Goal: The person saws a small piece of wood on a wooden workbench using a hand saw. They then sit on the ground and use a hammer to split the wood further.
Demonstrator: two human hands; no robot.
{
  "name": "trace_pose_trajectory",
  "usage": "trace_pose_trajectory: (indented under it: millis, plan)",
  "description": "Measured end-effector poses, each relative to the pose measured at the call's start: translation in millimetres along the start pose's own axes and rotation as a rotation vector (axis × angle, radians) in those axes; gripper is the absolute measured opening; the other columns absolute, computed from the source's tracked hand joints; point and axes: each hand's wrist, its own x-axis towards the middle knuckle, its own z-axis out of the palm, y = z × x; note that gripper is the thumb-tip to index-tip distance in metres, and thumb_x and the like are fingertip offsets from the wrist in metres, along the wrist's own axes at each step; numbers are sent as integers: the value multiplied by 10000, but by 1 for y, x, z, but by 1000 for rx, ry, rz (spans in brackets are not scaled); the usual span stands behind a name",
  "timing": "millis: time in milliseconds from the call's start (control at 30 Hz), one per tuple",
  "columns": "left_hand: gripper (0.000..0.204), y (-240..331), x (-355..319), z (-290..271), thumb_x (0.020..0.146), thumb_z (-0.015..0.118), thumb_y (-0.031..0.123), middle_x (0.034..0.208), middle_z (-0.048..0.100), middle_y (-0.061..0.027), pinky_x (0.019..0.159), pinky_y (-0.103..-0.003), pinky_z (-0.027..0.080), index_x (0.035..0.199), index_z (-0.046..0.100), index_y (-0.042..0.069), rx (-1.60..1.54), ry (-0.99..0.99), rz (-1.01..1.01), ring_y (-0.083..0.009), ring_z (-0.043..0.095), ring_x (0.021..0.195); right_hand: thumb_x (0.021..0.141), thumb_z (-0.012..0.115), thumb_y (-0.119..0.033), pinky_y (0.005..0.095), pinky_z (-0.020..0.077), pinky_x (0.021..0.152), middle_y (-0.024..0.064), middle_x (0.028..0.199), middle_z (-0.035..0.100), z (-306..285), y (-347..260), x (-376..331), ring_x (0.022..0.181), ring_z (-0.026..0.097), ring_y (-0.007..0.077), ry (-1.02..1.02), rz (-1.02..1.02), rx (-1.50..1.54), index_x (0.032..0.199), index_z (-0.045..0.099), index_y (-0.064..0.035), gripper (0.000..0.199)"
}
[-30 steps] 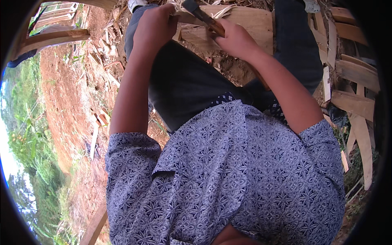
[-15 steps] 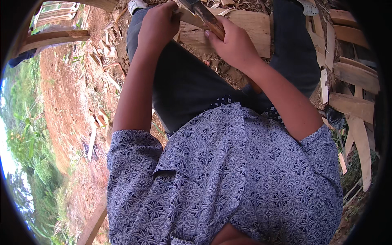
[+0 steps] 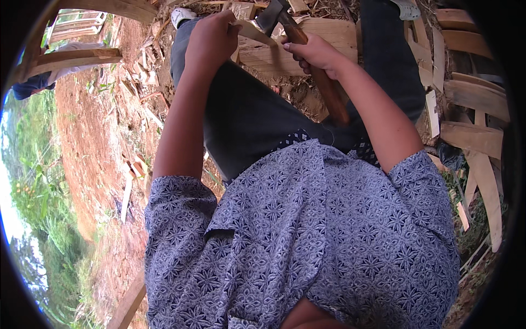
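My right hand [image 3: 318,55] is closed around the wooden handle of a hatchet [image 3: 329,101], whose dark metal head tilts up and to the left. My left hand [image 3: 211,41] grips the near-left end of a pale, flat wood piece [image 3: 255,34]. The hatchet's blade hangs just over that piece, close to its right end; whether it touches cannot be told. Beneath both lies a broad wooden block [image 3: 329,41] on the ground between my legs. Part of the wood piece is hidden behind my left fingers.
Curved wooden boards [image 3: 474,96] are piled at the right. Chips and offcuts [image 3: 139,71] litter the reddish soil at the left. A wooden frame beam [image 3: 76,61] stands at the upper left, with another person [image 3: 33,85] partly visible behind it. Green plants [image 3: 38,192] border the far left.
The hatchet has shifted, so its head and more of its handle now show. My right hand has opened its angle slightly and moved right. My left hand has dropped a little in the picture.
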Motion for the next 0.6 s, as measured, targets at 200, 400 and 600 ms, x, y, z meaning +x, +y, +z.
trace_pose_trajectory:
  millis: [200,400,600]
  plan:
    - [209,-9,-8,-3,874,726,200,877,708,-198,738,-458,533,995,681,35,25,50,40,-386,690,837,915,655,-257,450,533,741,189,893,700,41,-19,-26,807,692,347,291,-507,-501,1104,638,-53,278]
    - [197,-8,4,3,878,722,197,864,712,-191,724,-461,523,978,671,35,-27,27,-13,-378,686,803,904,644,-219,466,533,810,204,960,717,15,46,32,943,690,389,296,-130,-748,1099,648,-58,253]
    - [185,0,-9,-3,880,717,175,903,692,-187,724,-465,512,978,649,34,-25,9,14,-389,671,842,886,682,-284,452,538,814,184,948,720,-3,68,42,923,701,375,357,-208,-658,1119,667,-74,314]
